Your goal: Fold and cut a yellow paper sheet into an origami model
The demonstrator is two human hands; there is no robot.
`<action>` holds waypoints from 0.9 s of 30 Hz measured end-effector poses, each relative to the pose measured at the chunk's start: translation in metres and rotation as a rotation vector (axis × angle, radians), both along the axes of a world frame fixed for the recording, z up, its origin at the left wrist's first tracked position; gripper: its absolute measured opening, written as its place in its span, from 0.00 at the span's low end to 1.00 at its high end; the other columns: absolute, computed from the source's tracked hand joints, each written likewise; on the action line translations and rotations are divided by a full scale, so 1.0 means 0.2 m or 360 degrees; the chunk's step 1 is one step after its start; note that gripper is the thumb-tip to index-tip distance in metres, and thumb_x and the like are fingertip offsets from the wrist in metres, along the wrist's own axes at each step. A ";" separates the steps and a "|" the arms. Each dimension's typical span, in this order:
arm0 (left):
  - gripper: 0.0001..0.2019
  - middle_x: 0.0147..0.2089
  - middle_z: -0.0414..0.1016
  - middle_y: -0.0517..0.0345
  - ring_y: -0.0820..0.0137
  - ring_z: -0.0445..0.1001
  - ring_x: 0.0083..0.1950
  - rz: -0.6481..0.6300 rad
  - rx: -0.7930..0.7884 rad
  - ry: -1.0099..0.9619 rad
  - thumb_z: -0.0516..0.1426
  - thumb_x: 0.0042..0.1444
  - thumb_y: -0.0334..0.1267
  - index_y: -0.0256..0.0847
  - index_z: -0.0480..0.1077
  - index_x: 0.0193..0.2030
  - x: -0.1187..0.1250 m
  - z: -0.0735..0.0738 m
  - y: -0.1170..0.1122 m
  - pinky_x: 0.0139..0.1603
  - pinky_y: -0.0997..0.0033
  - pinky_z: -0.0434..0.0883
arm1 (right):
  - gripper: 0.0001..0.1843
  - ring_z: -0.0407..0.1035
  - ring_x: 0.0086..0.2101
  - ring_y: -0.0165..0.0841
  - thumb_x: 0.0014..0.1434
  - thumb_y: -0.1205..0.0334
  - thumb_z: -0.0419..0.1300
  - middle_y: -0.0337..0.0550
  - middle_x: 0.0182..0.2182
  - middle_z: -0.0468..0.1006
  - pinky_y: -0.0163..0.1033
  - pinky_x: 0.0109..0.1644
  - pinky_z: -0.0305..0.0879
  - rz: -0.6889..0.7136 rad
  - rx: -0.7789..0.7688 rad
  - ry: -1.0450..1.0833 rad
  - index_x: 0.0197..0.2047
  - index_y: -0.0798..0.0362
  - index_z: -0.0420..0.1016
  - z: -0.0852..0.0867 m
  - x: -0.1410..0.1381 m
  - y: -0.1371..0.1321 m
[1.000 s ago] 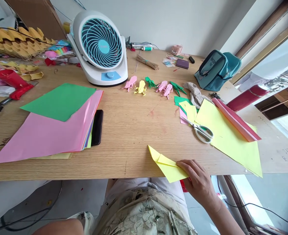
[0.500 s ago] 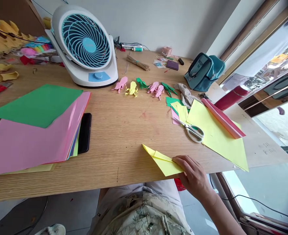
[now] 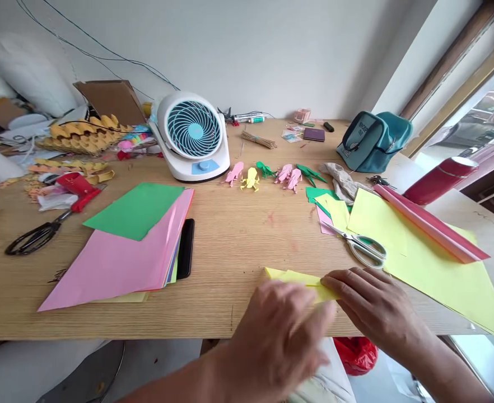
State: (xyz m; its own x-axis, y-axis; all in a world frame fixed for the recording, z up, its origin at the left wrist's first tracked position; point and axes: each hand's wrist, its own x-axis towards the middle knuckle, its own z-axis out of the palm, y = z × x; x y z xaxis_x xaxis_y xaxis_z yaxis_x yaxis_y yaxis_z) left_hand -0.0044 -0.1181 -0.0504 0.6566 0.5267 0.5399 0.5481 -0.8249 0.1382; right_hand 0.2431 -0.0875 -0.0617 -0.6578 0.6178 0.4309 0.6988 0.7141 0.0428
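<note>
matt yellow folded paper (image 3: 302, 277), smooth wood-grain tabletop (image 3: 230, 240), glossy plastic fan (image 3: 194, 134), wrinkled cloth (image 3: 343, 180), shiny plastic bag (image 3: 356, 355)

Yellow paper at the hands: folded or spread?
Folded: the paper shows an overlapping flap along its top, beside the right hand. The blurred left hand hides part of it; fold count: cannot tell.

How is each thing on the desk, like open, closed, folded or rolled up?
Small yellow paper: folded, right hand on it
White-handled scissors: lying down, look closed
Black-handled scissors: lying down, can't tell if open
Paper animals: folded
Red paper: rolled up
Big yellow sheets: flat
Green sheet: flat, atop the paper pile
Sticks: bundled
Black phone: lying flat
Fan: can't tell if spinning
Teal bag: standing up
</note>
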 end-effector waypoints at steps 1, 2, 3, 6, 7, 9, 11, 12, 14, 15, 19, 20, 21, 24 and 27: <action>0.27 0.62 0.68 0.43 0.57 0.64 0.65 0.0029 -0.0010 -0.0017 0.57 0.63 0.46 0.34 0.61 0.65 0.02 0.01 0.07 0.64 0.52 0.66 | 0.09 0.70 0.36 0.37 0.68 0.70 0.51 0.49 0.40 0.78 0.43 0.40 0.62 0.0065 0.0009 -0.0023 0.47 0.57 0.71 0.04 -0.03 0.00; 0.28 0.62 0.68 0.42 0.56 0.64 0.65 0.0069 -0.0030 -0.0036 0.58 0.63 0.45 0.32 0.60 0.66 0.04 0.01 0.12 0.63 0.52 0.66 | 0.09 0.70 0.36 0.37 0.68 0.69 0.51 0.49 0.39 0.79 0.43 0.40 0.61 0.0117 0.0019 -0.0044 0.46 0.57 0.72 0.08 -0.05 0.01; 0.28 0.62 0.69 0.42 0.55 0.65 0.64 0.0124 -0.0059 -0.0054 0.58 0.63 0.43 0.32 0.60 0.66 0.06 0.02 0.16 0.61 0.52 0.66 | 0.10 0.70 0.35 0.37 0.69 0.68 0.50 0.49 0.38 0.79 0.43 0.40 0.61 0.0154 0.0029 -0.0061 0.45 0.58 0.73 0.12 -0.08 0.01; 0.12 0.45 0.79 0.52 0.63 0.76 0.45 0.0198 -0.0200 -0.0116 0.53 0.64 0.30 0.37 0.70 0.54 0.07 0.04 0.21 0.46 0.59 0.70 | 0.10 0.71 0.34 0.36 0.68 0.69 0.51 0.48 0.36 0.80 0.43 0.38 0.61 0.0198 0.0065 -0.0089 0.46 0.56 0.74 0.22 -0.13 0.03; 0.10 0.40 0.80 0.56 0.65 0.77 0.40 0.0210 -0.0263 -0.0172 0.53 0.64 0.28 0.38 0.72 0.49 0.06 0.05 0.22 0.43 0.61 0.69 | 0.10 0.72 0.35 0.36 0.68 0.69 0.52 0.48 0.38 0.81 0.43 0.39 0.62 0.0203 0.0079 -0.0078 0.48 0.56 0.74 0.25 -0.13 0.04; 0.08 0.35 0.80 0.60 0.67 0.76 0.36 0.0277 -0.0435 -0.0355 0.54 0.63 0.29 0.41 0.74 0.42 0.02 0.05 0.25 0.40 0.65 0.67 | 0.14 0.74 0.40 0.37 0.67 0.66 0.56 0.48 0.44 0.81 0.44 0.43 0.65 0.0136 0.0104 0.0065 0.55 0.52 0.71 0.28 -0.12 0.08; 0.05 0.34 0.80 0.61 0.69 0.75 0.33 0.0381 -0.0731 -0.0627 0.57 0.61 0.34 0.42 0.76 0.39 -0.02 0.03 0.30 0.35 0.71 0.66 | 0.21 0.74 0.46 0.40 0.65 0.60 0.59 0.48 0.48 0.79 0.47 0.49 0.68 -0.0088 0.0056 0.0471 0.61 0.47 0.66 0.27 -0.11 0.13; 0.05 0.32 0.78 0.62 0.71 0.73 0.31 0.0440 -0.0988 -0.0771 0.58 0.61 0.36 0.42 0.76 0.38 -0.04 0.01 0.34 0.31 0.73 0.64 | 0.24 0.73 0.48 0.41 0.65 0.57 0.60 0.49 0.50 0.78 0.48 0.51 0.68 -0.0208 -0.0039 0.0739 0.62 0.46 0.64 0.24 -0.11 0.15; 0.08 0.32 0.77 0.61 0.70 0.73 0.33 0.0485 -0.1355 -0.1124 0.61 0.58 0.41 0.40 0.76 0.37 -0.05 -0.05 0.42 0.31 0.75 0.64 | 0.24 0.73 0.49 0.41 0.66 0.53 0.57 0.51 0.51 0.76 0.48 0.50 0.71 -0.0295 -0.0414 0.1241 0.63 0.46 0.61 0.15 -0.13 0.20; 0.09 0.33 0.78 0.61 0.70 0.73 0.33 0.0465 -0.1495 -0.1348 0.63 0.56 0.43 0.39 0.76 0.37 -0.05 -0.09 0.46 0.32 0.75 0.66 | 0.25 0.73 0.49 0.41 0.66 0.51 0.55 0.52 0.52 0.76 0.47 0.49 0.72 -0.0221 -0.0703 0.1363 0.63 0.47 0.61 0.09 -0.14 0.22; 0.17 0.34 0.79 0.58 0.69 0.76 0.33 0.0409 -0.1990 -0.2101 0.69 0.46 0.46 0.38 0.74 0.39 -0.01 -0.20 0.54 0.36 0.73 0.70 | 0.26 0.74 0.45 0.38 0.62 0.47 0.60 0.50 0.47 0.78 0.43 0.46 0.73 -0.0077 -0.1592 0.1529 0.59 0.50 0.65 -0.15 -0.24 0.27; 0.19 0.35 0.80 0.57 0.69 0.76 0.34 0.0392 -0.2074 -0.2197 0.69 0.45 0.45 0.38 0.74 0.40 -0.01 -0.22 0.54 0.36 0.72 0.71 | 0.22 0.74 0.42 0.37 0.61 0.47 0.61 0.47 0.43 0.79 0.41 0.43 0.72 -0.0080 -0.1684 0.1551 0.53 0.51 0.69 -0.19 -0.26 0.28; 0.20 0.36 0.80 0.56 0.68 0.77 0.34 0.0373 -0.2131 -0.2260 0.70 0.44 0.45 0.38 0.73 0.40 0.00 -0.23 0.54 0.37 0.71 0.72 | 0.19 0.73 0.38 0.35 0.60 0.47 0.62 0.44 0.38 0.79 0.39 0.39 0.70 -0.0116 -0.1741 0.1571 0.47 0.52 0.72 -0.23 -0.27 0.28; 0.21 0.40 0.81 0.53 0.65 0.79 0.38 0.0338 -0.2230 -0.2297 0.71 0.43 0.43 0.37 0.73 0.42 -0.02 -0.27 0.52 0.40 0.68 0.74 | 0.16 0.67 0.29 0.30 0.58 0.47 0.63 0.39 0.28 0.74 0.35 0.31 0.63 -0.0295 -0.1769 0.1626 0.35 0.53 0.73 -0.27 -0.24 0.31; 0.23 0.45 0.81 0.49 0.62 0.79 0.44 0.0366 -0.2301 -0.2179 0.71 0.43 0.43 0.36 0.73 0.44 -0.04 -0.29 0.50 0.42 0.65 0.76 | 0.18 0.65 0.28 0.30 0.55 0.45 0.65 0.38 0.27 0.73 0.35 0.29 0.60 -0.0390 -0.1722 0.1674 0.34 0.53 0.74 -0.26 -0.19 0.34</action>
